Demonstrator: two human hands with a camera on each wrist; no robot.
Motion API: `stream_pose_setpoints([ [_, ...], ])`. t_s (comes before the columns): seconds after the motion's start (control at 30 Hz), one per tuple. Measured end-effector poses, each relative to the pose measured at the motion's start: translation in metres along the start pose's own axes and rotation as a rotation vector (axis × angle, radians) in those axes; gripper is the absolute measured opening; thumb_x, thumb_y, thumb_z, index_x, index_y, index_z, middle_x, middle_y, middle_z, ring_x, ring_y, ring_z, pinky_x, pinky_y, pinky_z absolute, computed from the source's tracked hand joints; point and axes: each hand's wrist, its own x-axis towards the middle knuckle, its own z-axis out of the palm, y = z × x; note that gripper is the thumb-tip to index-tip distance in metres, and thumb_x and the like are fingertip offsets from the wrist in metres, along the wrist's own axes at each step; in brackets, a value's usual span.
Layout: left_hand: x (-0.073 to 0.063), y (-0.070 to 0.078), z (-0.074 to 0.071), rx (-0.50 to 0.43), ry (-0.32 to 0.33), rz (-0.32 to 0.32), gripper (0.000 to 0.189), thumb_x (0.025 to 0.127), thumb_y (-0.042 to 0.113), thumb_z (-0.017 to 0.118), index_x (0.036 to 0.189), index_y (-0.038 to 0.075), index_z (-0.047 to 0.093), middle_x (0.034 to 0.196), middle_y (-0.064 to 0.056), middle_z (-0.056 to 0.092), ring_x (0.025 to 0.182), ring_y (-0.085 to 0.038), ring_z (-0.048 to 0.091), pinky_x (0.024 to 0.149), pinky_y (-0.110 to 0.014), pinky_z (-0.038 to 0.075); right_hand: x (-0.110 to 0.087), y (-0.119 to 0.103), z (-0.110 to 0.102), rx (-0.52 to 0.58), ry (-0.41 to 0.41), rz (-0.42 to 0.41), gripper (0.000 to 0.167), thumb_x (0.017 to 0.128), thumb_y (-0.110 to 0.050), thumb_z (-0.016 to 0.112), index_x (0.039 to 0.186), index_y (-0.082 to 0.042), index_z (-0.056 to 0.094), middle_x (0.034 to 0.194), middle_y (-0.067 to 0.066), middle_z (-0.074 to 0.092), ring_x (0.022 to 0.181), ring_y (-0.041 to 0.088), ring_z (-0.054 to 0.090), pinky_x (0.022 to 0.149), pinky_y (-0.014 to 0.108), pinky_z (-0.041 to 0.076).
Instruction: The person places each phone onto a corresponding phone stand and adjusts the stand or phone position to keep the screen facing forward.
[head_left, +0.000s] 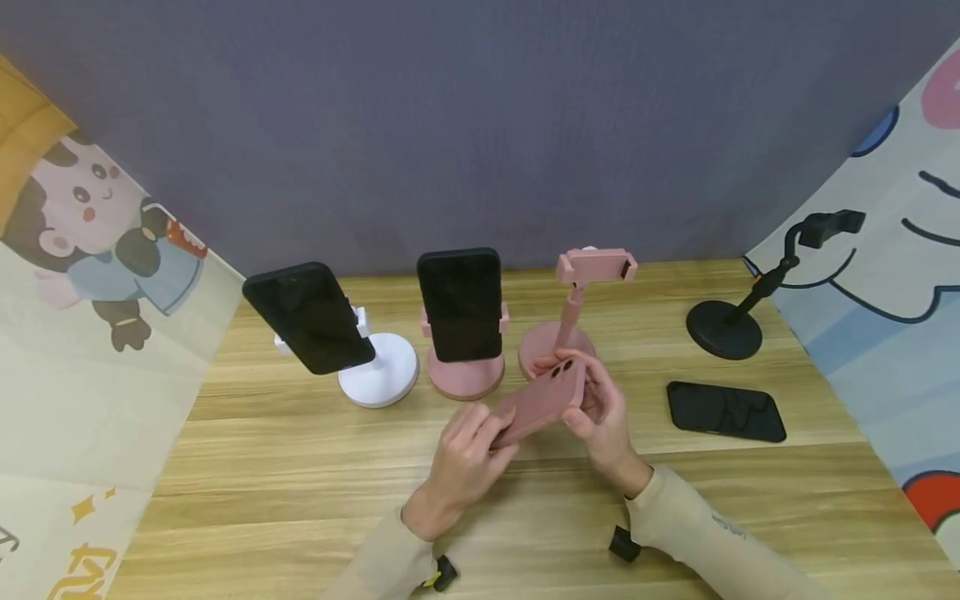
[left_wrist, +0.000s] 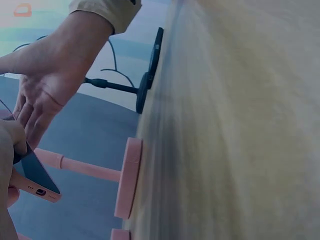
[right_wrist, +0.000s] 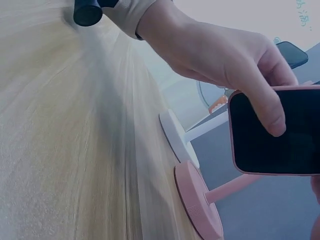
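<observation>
A pink smartphone is held tilted above the table, its back and camera lenses facing up in the head view. My left hand pinches its lower left end, with the thumb across the dark screen in the right wrist view. Around the camera end, my right hand holds it between thumb and fingers. Just behind the phone stands a pink phone stand with a bare clamp; the right fingertips overlap its base in view, and I cannot tell whether they touch.
A white stand and another pink stand each bear a black phone. To the right are a black stand and a black phone lying flat on the wooden table. A grey-blue panel rises behind.
</observation>
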Motion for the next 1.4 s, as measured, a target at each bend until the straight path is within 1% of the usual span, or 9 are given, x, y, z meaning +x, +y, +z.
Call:
stream_pose_setpoints([
  [0.17, 0.005, 0.001, -0.001, 0.004, 0.014, 0.020, 0.027, 0.070, 0.001, 0.075, 0.097, -0.001, 0.075, 0.077, -0.003, 0.054, 0.065, -0.017, 0.052, 0.057, -0.026, 0.047, 0.001, -0.002, 0.002, -0.011, 0.011, -0.011, 0.072, 0.101, -0.033, 0.068, 0.144, 0.017, 0.040, 0.131, 0.024, 0.063, 0.123, 0.028, 0.064, 0.103, 0.029, 0.053],
  [0.27, 0.008, 0.003, -0.002, 0.005, 0.017, 0.028, 0.026, 0.070, 0.002, 0.076, 0.096, -0.001, 0.075, 0.077, -0.003, 0.054, 0.064, -0.017, 0.052, 0.058, -0.026, 0.047, 0.001, -0.003, 0.002, -0.019, 0.022, -0.027, 0.076, 0.101, -0.037, 0.068, 0.144, 0.018, 0.038, 0.131, 0.022, 0.064, 0.124, 0.027, 0.063, 0.104, 0.028, 0.053],
  [0.37, 0.011, 0.005, -0.002, 0.008, 0.020, 0.028, 0.027, 0.069, 0.002, 0.076, 0.096, -0.001, 0.076, 0.076, -0.003, 0.054, 0.064, -0.017, 0.053, 0.057, -0.026, 0.047, 0.001, -0.003, 0.003, -0.001, 0.027, -0.037, 0.080, 0.100, -0.039, 0.068, 0.146, 0.018, 0.035, 0.133, 0.021, 0.064, 0.126, 0.026, 0.062, 0.106, 0.028, 0.051],
  [0.57, 0.016, 0.009, 0.001, 0.005, 0.027, 0.029, 0.032, 0.068, 0.004, 0.079, 0.099, 0.000, 0.077, 0.075, -0.002, 0.054, 0.064, -0.016, 0.053, 0.058, -0.026, 0.047, 0.002, -0.004, 0.004, 0.073, 0.020, -0.053, 0.082, 0.098, -0.032, 0.073, 0.149, 0.016, 0.031, 0.141, 0.023, 0.058, 0.135, 0.029, 0.056, 0.116, 0.034, 0.043],
  [0.77, 0.018, 0.012, 0.004, -0.007, 0.043, 0.027, 0.033, 0.065, 0.004, 0.081, 0.098, 0.000, 0.077, 0.073, -0.001, 0.053, 0.063, -0.014, 0.050, 0.057, -0.024, 0.045, 0.006, -0.007, 0.004, 0.087, 0.029, -0.084, 0.079, 0.098, -0.027, 0.073, 0.147, 0.018, 0.032, 0.140, 0.025, 0.057, 0.134, 0.032, 0.057, 0.117, 0.037, 0.042],
  [0.97, 0.024, 0.014, 0.011, -0.022, 0.074, 0.012, 0.026, 0.066, 0.004, 0.079, 0.091, 0.001, 0.074, 0.072, -0.001, 0.051, 0.060, -0.014, 0.049, 0.053, -0.025, 0.043, 0.015, -0.011, 0.001, 0.065, 0.035, -0.116, 0.078, 0.097, -0.026, 0.074, 0.142, 0.023, 0.034, 0.136, 0.028, 0.059, 0.128, 0.034, 0.061, 0.114, 0.042, 0.046],
  [1.23, 0.032, 0.018, 0.019, -0.048, 0.130, 0.022, 0.029, 0.064, 0.005, 0.079, 0.092, 0.003, 0.071, 0.074, -0.001, 0.051, 0.059, -0.014, 0.048, 0.052, -0.022, 0.042, 0.028, -0.019, -0.003, 0.051, 0.028, -0.150, 0.074, 0.095, -0.026, 0.076, 0.137, 0.023, 0.040, 0.130, 0.029, 0.063, 0.123, 0.034, 0.065, 0.108, 0.043, 0.051],
  [1.33, 0.036, 0.021, 0.022, -0.050, 0.127, 0.005, 0.033, 0.064, 0.007, 0.081, 0.096, 0.003, 0.072, 0.078, -0.002, 0.054, 0.063, -0.015, 0.051, 0.056, -0.024, 0.046, 0.032, -0.024, -0.006, 0.050, 0.026, -0.153, 0.072, 0.095, -0.025, 0.077, 0.136, 0.023, 0.042, 0.129, 0.029, 0.064, 0.120, 0.034, 0.067, 0.106, 0.041, 0.053],
  [1.4, 0.039, 0.022, 0.024, -0.048, 0.112, -0.013, 0.038, 0.064, 0.010, 0.083, 0.100, 0.003, 0.072, 0.083, -0.004, 0.057, 0.068, -0.017, 0.056, 0.061, -0.026, 0.050, 0.035, -0.027, -0.008, 0.035, 0.031, -0.154, 0.072, 0.094, -0.026, 0.077, 0.135, 0.023, 0.044, 0.128, 0.028, 0.066, 0.117, 0.033, 0.069, 0.104, 0.040, 0.054],
])
